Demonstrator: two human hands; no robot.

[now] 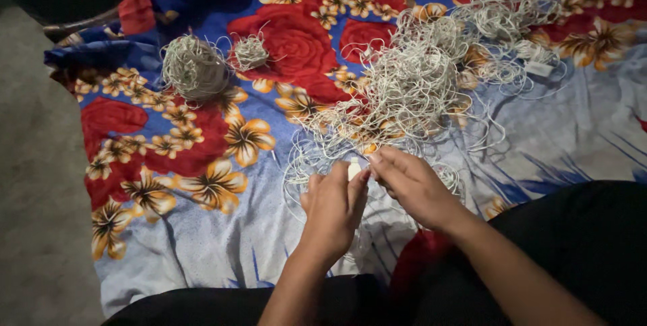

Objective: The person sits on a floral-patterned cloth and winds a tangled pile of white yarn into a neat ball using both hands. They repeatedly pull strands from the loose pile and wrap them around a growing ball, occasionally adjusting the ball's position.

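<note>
A big loose tangle of pale string lies across a floral cloth of red, blue and orange. My left hand is closed around a small white piece, with string running past its fingers. Touching it from the right, my right hand pinches strands of the string at the near edge of the tangle. Both hands meet just below the tangle.
Two wound balls of string sit at the upper left, a large one and a small one. A grey floor runs along the left. My dark-clothed legs fill the bottom right.
</note>
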